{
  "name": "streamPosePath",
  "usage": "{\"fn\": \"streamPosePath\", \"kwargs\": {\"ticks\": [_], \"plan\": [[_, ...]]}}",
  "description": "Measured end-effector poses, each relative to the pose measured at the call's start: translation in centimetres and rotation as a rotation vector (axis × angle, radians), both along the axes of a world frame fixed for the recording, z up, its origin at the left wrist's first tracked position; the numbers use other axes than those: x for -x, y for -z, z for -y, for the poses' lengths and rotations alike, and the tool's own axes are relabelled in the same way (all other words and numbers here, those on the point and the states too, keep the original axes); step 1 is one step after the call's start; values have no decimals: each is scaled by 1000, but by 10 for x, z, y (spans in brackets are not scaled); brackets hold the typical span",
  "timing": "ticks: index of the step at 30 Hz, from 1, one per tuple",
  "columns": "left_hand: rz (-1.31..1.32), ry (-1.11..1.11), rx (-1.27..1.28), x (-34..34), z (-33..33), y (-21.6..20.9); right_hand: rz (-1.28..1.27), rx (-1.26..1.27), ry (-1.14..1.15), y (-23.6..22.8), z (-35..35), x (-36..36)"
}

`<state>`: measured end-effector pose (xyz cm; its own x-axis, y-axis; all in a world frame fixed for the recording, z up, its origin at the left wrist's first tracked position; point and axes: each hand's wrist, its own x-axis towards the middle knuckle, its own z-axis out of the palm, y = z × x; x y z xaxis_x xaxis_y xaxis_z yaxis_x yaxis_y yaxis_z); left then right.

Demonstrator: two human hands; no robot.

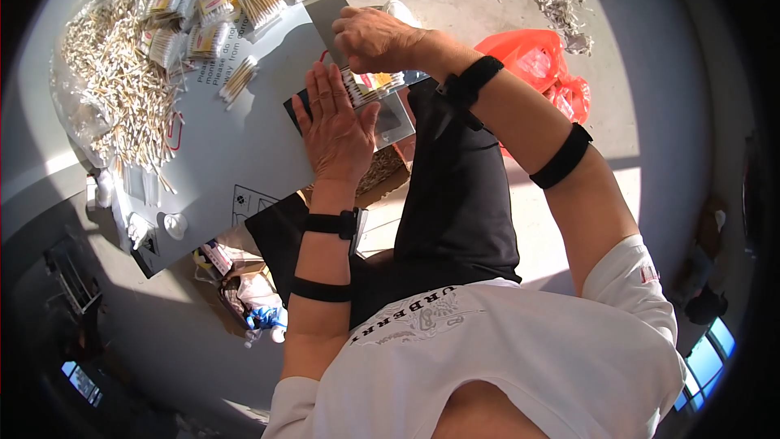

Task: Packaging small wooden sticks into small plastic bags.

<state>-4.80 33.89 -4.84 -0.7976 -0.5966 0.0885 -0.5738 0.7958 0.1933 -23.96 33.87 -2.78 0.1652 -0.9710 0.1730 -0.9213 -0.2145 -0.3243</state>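
My left hand lies flat with its fingers stretched out. It rests beside a small pack of cotton swabs with a yellow and red label, its fingers along the pack's left side. My right hand is curled closed just above the pack, its back toward me. Whatever its fingers hold, if anything, is hidden. Under the pack and my left hand is a flat, shiny metal and dark surface at the table's edge. A few loose cotton swabs lie in a small bundle to the left.
Filled swab packs are piled at the far left of the grey table. A big heap of loose swabs spills from a clear bag. A red plastic bag sits at the right, and a box of odds and ends stands below.
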Motion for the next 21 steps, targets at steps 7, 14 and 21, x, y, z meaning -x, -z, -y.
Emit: {"fn": "streamPosePath", "kwargs": {"ticks": [7, 14, 21], "plan": [[4, -27, -20, -1, 0, 0, 186, 285, 415, 8, -22, 0], [-8, -22, 37, -3, 5, 8, 1779, -133, 963, 47, -69, -1], [-3, 4, 37, 3, 0, 3, 1986, 81, 870, 57, -69, -25]]}}
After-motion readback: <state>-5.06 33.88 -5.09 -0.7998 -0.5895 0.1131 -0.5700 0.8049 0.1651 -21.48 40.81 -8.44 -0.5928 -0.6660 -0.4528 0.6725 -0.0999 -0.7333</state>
